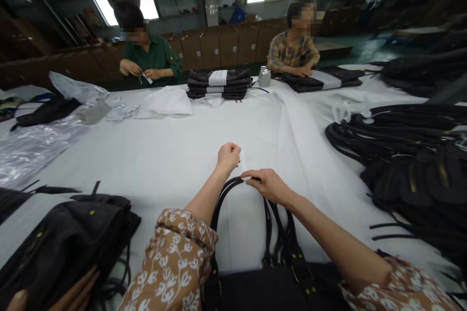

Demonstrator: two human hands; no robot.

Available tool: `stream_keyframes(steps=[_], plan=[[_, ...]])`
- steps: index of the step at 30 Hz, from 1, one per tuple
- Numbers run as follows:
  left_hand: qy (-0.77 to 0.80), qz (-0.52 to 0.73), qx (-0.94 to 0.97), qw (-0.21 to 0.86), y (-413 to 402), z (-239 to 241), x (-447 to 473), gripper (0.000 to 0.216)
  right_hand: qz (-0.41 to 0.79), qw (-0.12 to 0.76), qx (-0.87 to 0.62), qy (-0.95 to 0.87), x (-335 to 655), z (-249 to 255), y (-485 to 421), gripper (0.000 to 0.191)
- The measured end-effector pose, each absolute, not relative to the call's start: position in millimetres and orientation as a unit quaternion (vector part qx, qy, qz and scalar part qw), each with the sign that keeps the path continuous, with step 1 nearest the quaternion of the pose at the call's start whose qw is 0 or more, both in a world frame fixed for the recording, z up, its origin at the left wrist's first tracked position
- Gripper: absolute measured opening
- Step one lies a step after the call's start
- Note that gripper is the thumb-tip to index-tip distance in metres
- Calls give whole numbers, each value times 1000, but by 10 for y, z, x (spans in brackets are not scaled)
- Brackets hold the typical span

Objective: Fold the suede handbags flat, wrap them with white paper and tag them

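A black bag (262, 289) with yellow-gold fittings lies at the front edge in front of me. Its black handles (221, 199) arch up from it. My right hand (269, 184) is closed around the top of the handles, where a small white wrap (246, 178) shows at the fingertips. Just beyond, my left hand (229, 156) is raised with its fingers pinched. A faint, thin white strip (243, 159) seems to run from those fingers down to the handles. Several black straps (279, 228) hang under my right hand.
Another person's hand (75, 294) rests by a dark bag (69, 238) at left. Black bags with handles (412, 170) pile up at right. A bag stack (219, 85) and two co-workers (153, 53) are across the white-covered table (175, 155). Clear plastic (40, 146) lies left.
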State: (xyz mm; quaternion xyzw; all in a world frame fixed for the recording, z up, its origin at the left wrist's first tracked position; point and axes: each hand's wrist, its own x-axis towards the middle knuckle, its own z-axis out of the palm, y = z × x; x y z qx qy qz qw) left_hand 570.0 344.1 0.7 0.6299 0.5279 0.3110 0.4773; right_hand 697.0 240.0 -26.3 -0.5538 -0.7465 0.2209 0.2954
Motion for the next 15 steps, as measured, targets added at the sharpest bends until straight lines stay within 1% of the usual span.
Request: stream_keyframes(steps=[3, 5, 6, 8, 10, 12, 15], plan=[[538, 322, 616, 476, 3488, -98, 5730, 10, 170, 274, -556, -766, 6961, -357, 2407, 26], [536, 321, 618, 478, 3513, -161, 5747, 11, 177, 276, -563, -758, 6979, -430, 2398, 33], [532, 316, 622, 479, 3524, -189, 5744, 12, 190, 278, -570, -749, 6996, -467, 2382, 39], [525, 309, 635, 474, 3539, -226, 5696, 14, 211, 272, -595, -726, 7048, -537, 2321, 58], [527, 313, 649, 451, 3517, -228, 5587, 21, 211, 249, -631, -704, 7113, -596, 2224, 71], [535, 329, 664, 406, 3407, -201, 5435, 29, 194, 220, -663, -689, 7168, -637, 2110, 71], [515, 335, 707, 351, 3001, -189, 5209, 26, 154, 169, -696, -681, 7171, -659, 1959, 64]])
